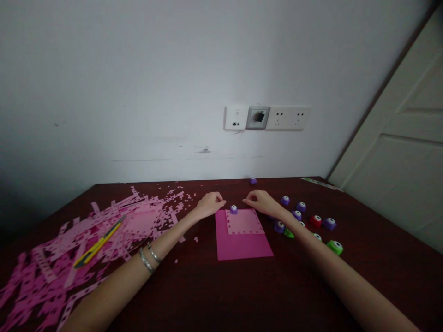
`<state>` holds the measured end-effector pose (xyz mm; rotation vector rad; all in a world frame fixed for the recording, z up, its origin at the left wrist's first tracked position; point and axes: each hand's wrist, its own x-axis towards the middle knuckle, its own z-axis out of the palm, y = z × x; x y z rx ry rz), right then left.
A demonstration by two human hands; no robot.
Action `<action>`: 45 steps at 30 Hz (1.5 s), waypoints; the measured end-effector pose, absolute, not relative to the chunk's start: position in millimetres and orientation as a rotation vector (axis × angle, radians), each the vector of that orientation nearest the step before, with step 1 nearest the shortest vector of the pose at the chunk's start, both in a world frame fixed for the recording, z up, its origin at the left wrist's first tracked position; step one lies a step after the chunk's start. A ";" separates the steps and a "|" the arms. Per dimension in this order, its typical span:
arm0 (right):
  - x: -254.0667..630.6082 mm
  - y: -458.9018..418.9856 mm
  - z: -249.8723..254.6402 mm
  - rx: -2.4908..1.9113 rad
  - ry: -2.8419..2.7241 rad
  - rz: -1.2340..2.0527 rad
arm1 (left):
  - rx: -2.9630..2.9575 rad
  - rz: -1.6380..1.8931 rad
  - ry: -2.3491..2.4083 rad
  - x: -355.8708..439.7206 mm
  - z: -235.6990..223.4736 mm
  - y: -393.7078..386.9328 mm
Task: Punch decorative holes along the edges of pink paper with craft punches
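A light pink square of paper (244, 222) with small punched holes along its edges lies on a larger magenta sheet (242, 248). At the light square's upper left edge sits a purple craft punch (234, 210) with a white-and-black top. To the punch's left is my left hand (209, 204), thumb and fingers closed together near the sheet's upper left corner. My right hand (262, 202), also closed in a pinch, hovers by the light square's upper right corner. What either pinch holds, if anything, is too small to make out.
Pink paper scraps (104, 235) and tiny punched bits cover the table's left side, with a yellow utility knife (98, 242) on them. Several purple, red and green punches (315, 221) stand on the right. Another purple punch (253, 180) stands near the wall.
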<state>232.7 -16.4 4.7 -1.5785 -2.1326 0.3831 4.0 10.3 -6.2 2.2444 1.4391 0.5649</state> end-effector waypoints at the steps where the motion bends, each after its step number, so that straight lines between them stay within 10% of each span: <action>1: 232.1 -16.9 7.5 -1.578 -2.109 0.418 | 2.254 0.600 1.438 1.9 -3.0 12.3; 21: 202.3 10.6 29.3 -1.774 -2.123 1.573 | 2.067 0.164 1.043 24.0 23.1 37.4; 45: 183.9 14.3 40.9 -1.990 -2.166 1.550 | 2.048 -0.104 1.026 29.2 7.4 41.5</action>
